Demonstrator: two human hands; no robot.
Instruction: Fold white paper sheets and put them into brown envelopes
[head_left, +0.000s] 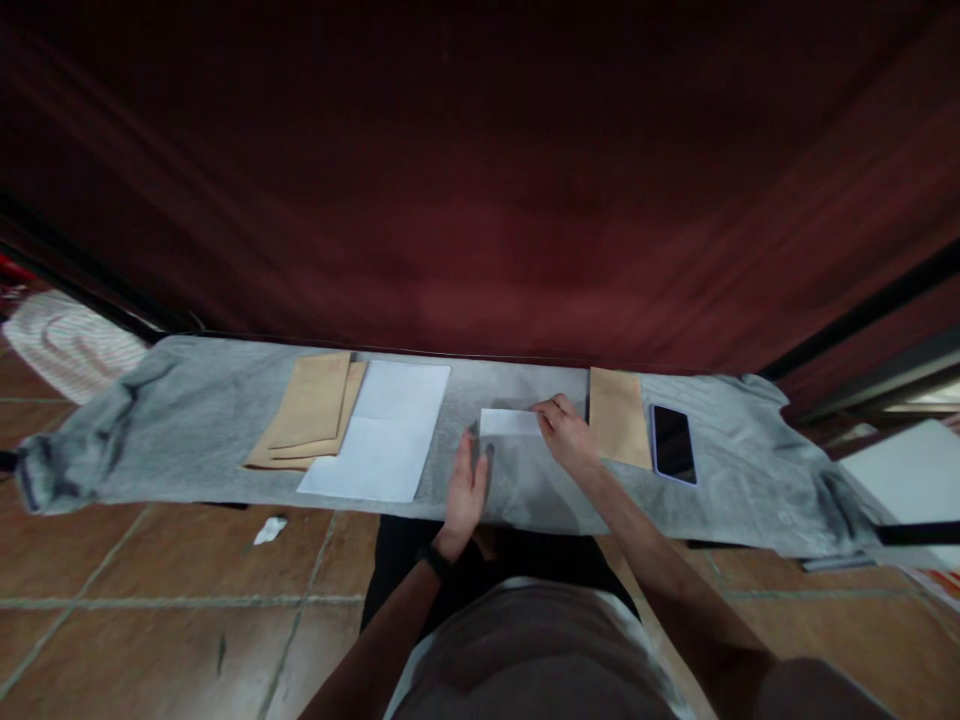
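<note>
A small white folded paper [508,422] lies on the grey cloth in front of me. My right hand [564,430] pinches its right end between thumb and fingers. Beside the paper's lower left corner is my left hand [468,485], with thumb and fingers apart and nothing held. White sheets [382,430] with a crease across them lie to the left, partly under a stack of brown envelopes [311,400]. Another brown envelope [620,418] rests to the right of my right hand.
A phone [674,443] lies right of the single envelope. The grey cloth [202,420] covers a narrow surface, with a dark red curtain [480,220] behind it. A crumpled white scrap [270,530] is on the tiled floor.
</note>
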